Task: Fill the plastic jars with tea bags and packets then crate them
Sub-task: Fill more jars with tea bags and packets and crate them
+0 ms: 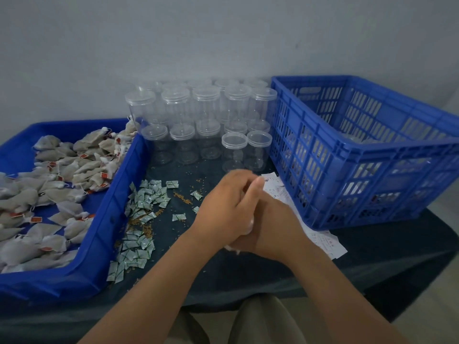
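A: Nearest thing?
B: Two bare forearms meeting over the near middle of the bench point(248, 276). Left hand point(224, 207) lies over right hand point(275, 227), pressed together.
A: Fingers?
B: Left fingers point(250, 187) bend loosely across the right hand. Right fingers are hidden underneath. A white bit point(233, 248) peeks out between the palms. Cannot tell what it is, or whether either hand grips it.
A: Task things?
B: Tea bags point(62, 170) heaped in a blue tray point(116, 202), left. Green-white packets point(146, 197) scattered on the bench just right of the tray, brown grains point(183, 197) among them. Clear jars point(206, 120), lids on, upright in rows, far middle, between tray and crate. Blue slatted crate point(323, 155) on the right; contents behind the slats too blurred to tell.
A: Rest?
B: Printed paper slips point(323, 240) on the bench by the crate's near left corner, partly under the right wrist.
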The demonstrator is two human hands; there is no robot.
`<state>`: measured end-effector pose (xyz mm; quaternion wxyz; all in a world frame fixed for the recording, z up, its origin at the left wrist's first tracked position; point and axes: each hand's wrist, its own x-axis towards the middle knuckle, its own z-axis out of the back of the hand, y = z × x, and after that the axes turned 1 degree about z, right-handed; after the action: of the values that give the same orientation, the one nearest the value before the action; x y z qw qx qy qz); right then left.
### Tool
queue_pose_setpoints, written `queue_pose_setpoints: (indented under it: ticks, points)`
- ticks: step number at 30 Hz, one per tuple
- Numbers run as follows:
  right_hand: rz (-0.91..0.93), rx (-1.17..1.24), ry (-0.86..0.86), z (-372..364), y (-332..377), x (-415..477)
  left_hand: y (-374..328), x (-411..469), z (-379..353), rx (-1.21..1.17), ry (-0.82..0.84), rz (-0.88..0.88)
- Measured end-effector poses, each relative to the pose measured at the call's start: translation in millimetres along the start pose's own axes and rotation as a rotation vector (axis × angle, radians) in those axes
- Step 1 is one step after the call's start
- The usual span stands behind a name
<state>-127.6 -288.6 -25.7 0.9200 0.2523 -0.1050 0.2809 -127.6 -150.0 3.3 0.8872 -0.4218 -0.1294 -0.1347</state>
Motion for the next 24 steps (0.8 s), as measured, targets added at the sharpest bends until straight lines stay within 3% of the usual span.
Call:
queue_pose_setpoints:
  ticks: [2, 4, 6, 9, 13, 16, 19, 24]
  points:
    - [-0.045, 0.053, -0.15, 30, 5, -2, -23, 11, 11, -0.197, -0.118, -0.068]
    - [-0.01, -0.001, -0.293, 61, 2, -4, -41, 28, 20, -0.394, -0.074, -0.083]
    - [-0.017, -0.01, -0.42, 93, -11, -6, -54, 49, 28, -0.53, 0.031, 0.015]
    - [-0.113, 0.058, -0.698, 142, -40, -8, -58, 73, 24, -0.35, 0.057, 0.111]
    - [-0.221, 0.039, -0.917, 197, -79, 4, -66, 89, -15, -0.073, 0.129, -0.081]
    - [-0.317, -0.004, -0.866, 227, -107, 21, -82, 107, -54, 0.107, 0.174, -0.341]
    - [-0.445, -0.094, -0.684, 241, -135, 40, -94, 135, -83, 0.271, -0.008, -0.603]
    - [-0.532, -0.364, -0.471, 253, -174, 77, -88, 160, -124, 0.089, -0.177, -0.81]
